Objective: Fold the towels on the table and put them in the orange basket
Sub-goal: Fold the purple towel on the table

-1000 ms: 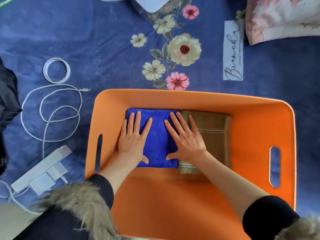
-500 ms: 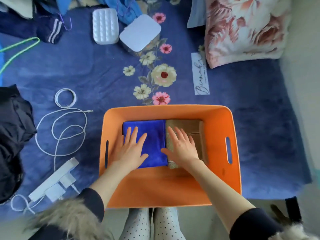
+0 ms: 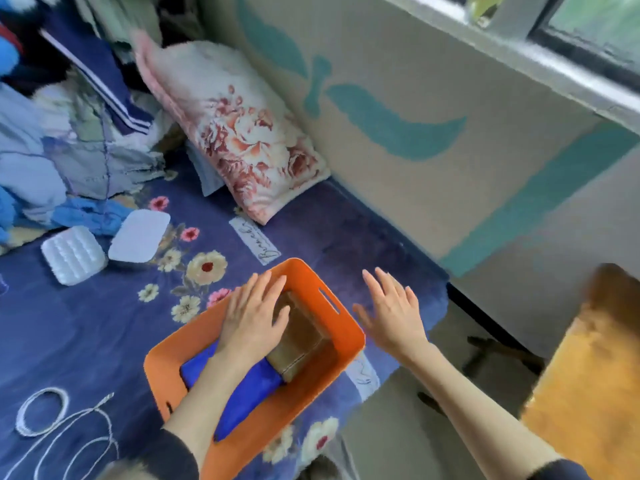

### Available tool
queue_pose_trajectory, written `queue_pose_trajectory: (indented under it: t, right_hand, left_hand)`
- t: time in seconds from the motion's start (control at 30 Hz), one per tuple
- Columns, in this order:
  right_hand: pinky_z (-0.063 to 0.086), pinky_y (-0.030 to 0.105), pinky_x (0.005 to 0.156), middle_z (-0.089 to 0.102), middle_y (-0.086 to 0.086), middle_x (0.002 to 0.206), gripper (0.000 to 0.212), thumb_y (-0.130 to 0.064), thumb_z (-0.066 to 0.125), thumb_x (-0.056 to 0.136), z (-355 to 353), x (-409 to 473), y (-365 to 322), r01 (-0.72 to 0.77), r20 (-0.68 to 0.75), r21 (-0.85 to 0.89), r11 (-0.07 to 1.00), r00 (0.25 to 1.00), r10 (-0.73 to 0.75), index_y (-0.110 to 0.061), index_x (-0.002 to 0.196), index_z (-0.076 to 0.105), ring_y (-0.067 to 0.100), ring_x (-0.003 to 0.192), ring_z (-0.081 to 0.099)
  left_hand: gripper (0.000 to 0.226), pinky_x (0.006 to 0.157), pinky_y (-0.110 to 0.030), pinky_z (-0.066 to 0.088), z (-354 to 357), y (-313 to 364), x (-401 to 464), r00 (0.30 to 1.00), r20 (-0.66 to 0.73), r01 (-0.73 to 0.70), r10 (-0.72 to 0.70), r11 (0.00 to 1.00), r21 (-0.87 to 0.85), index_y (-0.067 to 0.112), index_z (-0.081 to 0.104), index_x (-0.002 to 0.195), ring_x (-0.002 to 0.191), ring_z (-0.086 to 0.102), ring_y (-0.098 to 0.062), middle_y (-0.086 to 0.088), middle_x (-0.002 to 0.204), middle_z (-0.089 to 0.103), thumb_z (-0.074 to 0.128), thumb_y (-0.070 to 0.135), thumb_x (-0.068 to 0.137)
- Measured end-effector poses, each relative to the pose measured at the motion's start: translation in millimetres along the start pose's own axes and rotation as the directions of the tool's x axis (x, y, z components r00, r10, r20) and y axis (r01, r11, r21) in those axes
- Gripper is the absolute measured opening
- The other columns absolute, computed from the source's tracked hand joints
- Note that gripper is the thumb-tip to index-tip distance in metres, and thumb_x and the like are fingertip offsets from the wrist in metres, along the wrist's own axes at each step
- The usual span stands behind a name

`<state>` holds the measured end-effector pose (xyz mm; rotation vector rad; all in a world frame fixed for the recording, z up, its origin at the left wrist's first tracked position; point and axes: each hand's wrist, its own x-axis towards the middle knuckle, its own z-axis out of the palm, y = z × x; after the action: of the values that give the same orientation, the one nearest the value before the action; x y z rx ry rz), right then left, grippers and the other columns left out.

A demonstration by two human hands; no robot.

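A: Left of the figure: a white cable lies coiled on the blue floral blanket; two white plastic cases sit further back. What occupies the centre?

B: The orange basket, resting on the blanket. Inside, a folded blue towel lies beside a folded brown towel, the two touching edge to edge.

A: And the left hand?

B: Fingers straight and slightly spread, over the basket above the seam where the towels meet. Whether the palm presses down or hovers cannot be told.

A: To the right?

B: The right hand is outside the basket, just past its slotted end wall, fingers spread and holding nothing. Beyond the bed edge, an orange-brown furry surface shows, blurred.

A: What could go wrong?

B: Judged from here, the basket sits near the bed edge; a sideways nudge could tip it off. A dragging left palm could also rumple the blue towel's fold.
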<state>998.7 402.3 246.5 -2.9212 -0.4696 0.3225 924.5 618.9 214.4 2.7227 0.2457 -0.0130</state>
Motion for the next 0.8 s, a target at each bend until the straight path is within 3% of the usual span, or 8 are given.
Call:
queue_pose_trajectory:
  t: [0.17,0.3,0.4,0.63,0.8]
  right_hand:
    - [0.012,0.046,0.115,0.015,0.003,0.157,0.064,-0.046,0.041,0.094,-36,-79,46,-0.249,-0.107,0.042,0.968,0.962,0.252,-0.023,0.149,0.017,0.020,0.144,0.015]
    - [0.022,0.049,0.111,0.030,0.008,0.152,0.065,-0.049,0.043,0.089,-52,-152,80,-0.437,-0.246,0.142,0.888,0.854,0.459,-0.020,0.146,0.030,0.025,0.140,0.029]
    - [0.013,0.044,0.114,0.020,0.003,0.155,0.062,-0.046,0.039,0.095,-55,-217,101,-0.573,-0.234,0.181,0.799,0.764,0.601,-0.023,0.148,0.019,0.017,0.143,0.018]
    - [0.007,0.042,0.117,0.015,0.000,0.157,0.060,-0.046,0.035,0.097,-43,-414,123,-0.818,-0.261,0.319,0.479,0.410,0.874,-0.025,0.149,0.013,0.017,0.144,0.012]
    - [0.009,0.042,0.116,0.017,0.001,0.156,0.060,-0.044,0.037,0.096,-17,-567,97,-0.895,-0.238,0.402,0.195,0.104,0.966,-0.024,0.148,0.015,0.016,0.143,0.015]
  left_hand:
    - [0.057,0.094,-0.053,0.043,-18,77,10,0.939,0.020,-0.344,0.343,0.938,0.052,0.015,0.060,0.125,0.116,0.057,-0.033,-0.012,0.126,0.060,0.036,0.040,0.079]
    - [0.054,0.088,-0.052,0.047,-14,151,-12,0.819,0.068,-0.573,0.570,0.819,0.036,0.015,0.062,0.120,0.110,0.062,-0.030,-0.010,0.120,0.064,0.037,0.040,0.080]
    - [0.052,0.086,-0.053,0.048,-2,203,-41,0.693,0.119,-0.714,0.711,0.700,-0.016,0.013,0.063,0.119,0.109,0.062,-0.031,-0.012,0.119,0.064,0.038,0.039,0.081]
    - [0.053,0.085,-0.049,0.050,30,322,-151,0.307,0.191,-0.935,0.932,0.333,-0.125,0.013,0.063,0.118,0.108,0.062,-0.031,-0.010,0.118,0.065,0.037,0.041,0.082]
    - [0.056,0.098,-0.047,0.043,47,383,-277,0.006,0.178,-0.969,0.984,0.050,-0.244,0.016,0.053,0.131,0.125,0.049,-0.030,-0.009,0.133,0.055,0.033,0.046,0.087]
